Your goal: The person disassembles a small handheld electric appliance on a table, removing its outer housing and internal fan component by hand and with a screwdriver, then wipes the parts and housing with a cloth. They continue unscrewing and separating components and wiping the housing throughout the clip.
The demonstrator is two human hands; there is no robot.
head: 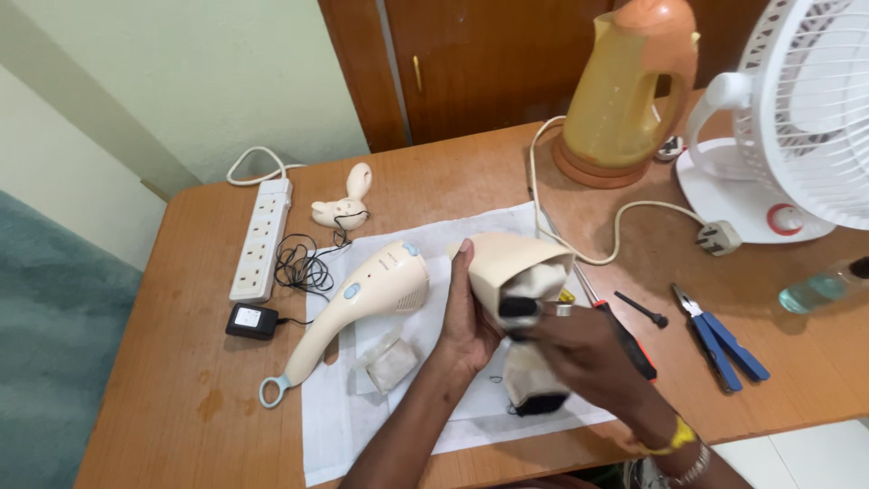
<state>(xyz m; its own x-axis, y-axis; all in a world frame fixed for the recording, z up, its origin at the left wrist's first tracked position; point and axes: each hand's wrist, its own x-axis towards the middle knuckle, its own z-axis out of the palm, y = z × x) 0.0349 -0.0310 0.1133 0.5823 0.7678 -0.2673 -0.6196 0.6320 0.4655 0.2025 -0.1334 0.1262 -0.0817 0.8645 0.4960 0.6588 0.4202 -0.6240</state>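
Fingers of the left hand wrap the cream housing shell, steadying it above the white paper sheet on the desk. Right hand pinches a folded cloth into the shell's open end, likely wiping inside. Beside them lies the cream hair dryer body; a screwdriver and blue pliers wait within reach.

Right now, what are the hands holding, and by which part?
Both hold a cream plastic housing shell: the left hand grips its side, and the right hand presses a pale cloth into its open end.
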